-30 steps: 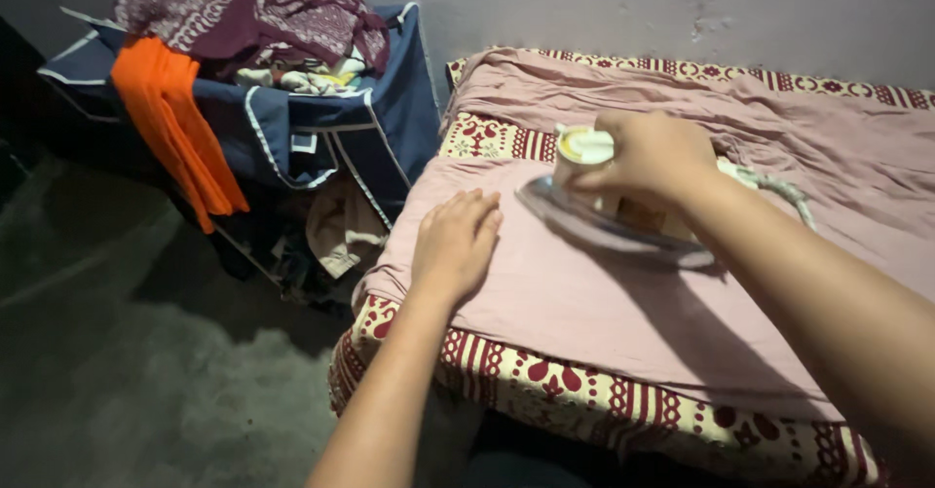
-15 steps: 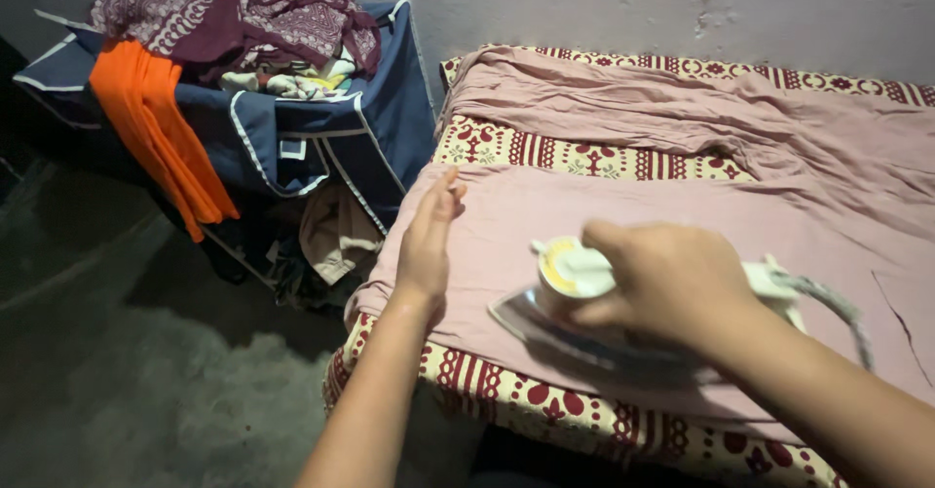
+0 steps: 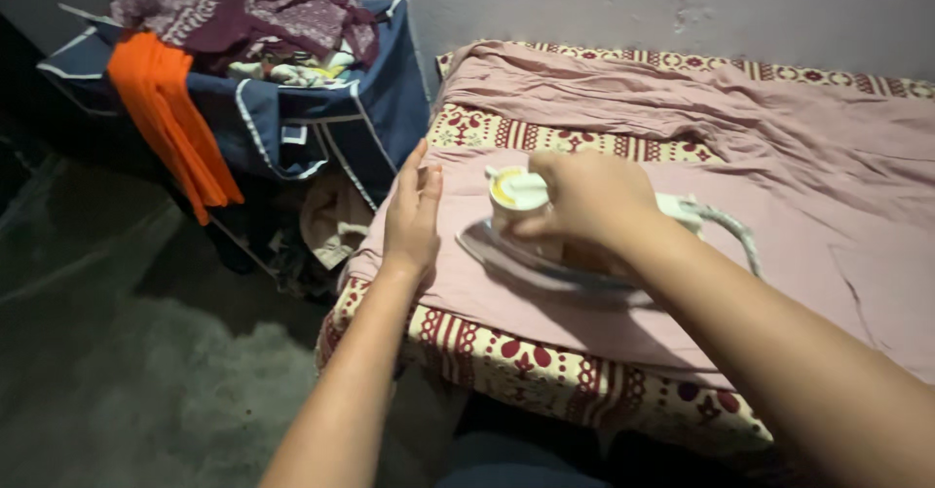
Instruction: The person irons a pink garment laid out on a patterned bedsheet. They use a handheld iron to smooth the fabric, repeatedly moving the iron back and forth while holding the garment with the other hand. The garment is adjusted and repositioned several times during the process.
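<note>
My right hand point(image 3: 589, 196) is wrapped around the handle of a white iron point(image 3: 545, 244), fingers curled over the top and pressed together, so the handle itself is mostly hidden under my palm. The iron sits flat on the pink cloth point(image 3: 779, 244), near its left end, with its pointed tip facing left toward my other hand. A yellow dial point(image 3: 506, 188) shows on the front of the iron, just left of my knuckles, and its pale cord point(image 3: 730, 227) loops out to the right behind my wrist.

My left hand point(image 3: 412, 217) lies flat on the cloth just left of the iron's tip, close to it but apart, fingers straight, held together and pointing away from me, palm down near the left edge of the cloth.

The pink cloth is spread over a patterned red and cream cover point(image 3: 545, 376), whose border shows along the near edge and again at the far left. More of the pink fabric lies bunched at the far side by the wall.

To the left stands a dark blue fabric basket point(image 3: 321, 118) heaped with clothes, an orange garment point(image 3: 170, 118) hanging down over its near side.
</note>
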